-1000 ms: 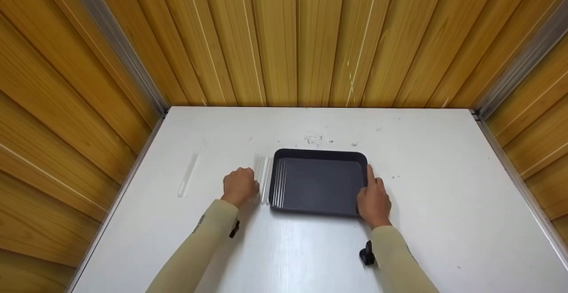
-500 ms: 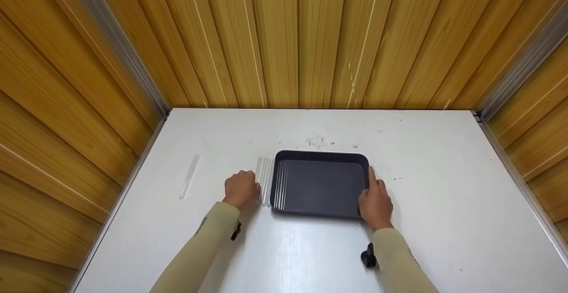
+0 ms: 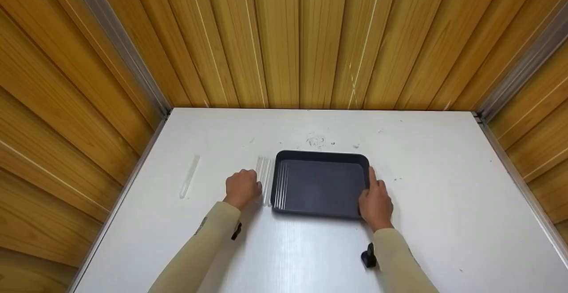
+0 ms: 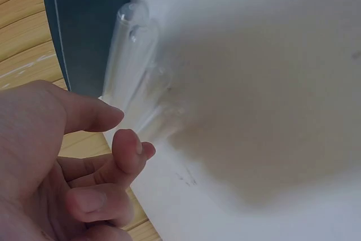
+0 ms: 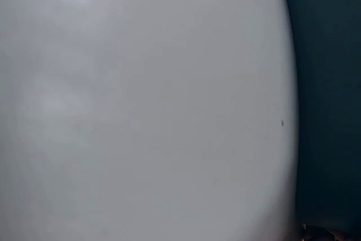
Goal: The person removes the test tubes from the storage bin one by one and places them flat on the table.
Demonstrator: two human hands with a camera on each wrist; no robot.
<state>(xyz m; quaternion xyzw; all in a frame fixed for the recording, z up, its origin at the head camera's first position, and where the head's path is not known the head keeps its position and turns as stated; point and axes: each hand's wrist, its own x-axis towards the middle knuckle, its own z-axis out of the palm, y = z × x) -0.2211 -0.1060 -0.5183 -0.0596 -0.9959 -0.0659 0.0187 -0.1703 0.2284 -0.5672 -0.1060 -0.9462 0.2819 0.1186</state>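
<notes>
On the white table [image 3: 310, 253] lies a dark rectangular tray [image 3: 321, 186]. Several clear test tubes [image 3: 281, 184] lie side by side inside it along the left wall. More test tubes [image 3: 266, 168] rest on the table just outside that wall. My left hand [image 3: 242, 188] is beside these, fingers loosely bent. In the left wrist view the thumb and index fingertips [image 4: 127, 139] come up to the tubes [image 4: 121, 43] with a small gap between them; whether they touch is unclear. My right hand [image 3: 376, 202] grips the tray's right rim, index finger stretched along it.
A single clear test tube [image 3: 190, 176] lies apart at the left of the table. Wood-patterned panels [image 3: 284, 40] stand behind and at both sides. The right wrist view shows mostly tabletop [image 5: 158, 111] and the tray's outer wall [image 5: 330, 100].
The tubes outside the tray were blurred one second ago and now lie still and sharp. Both hands and the tray keep nearly the same place; the view has shifted slightly.
</notes>
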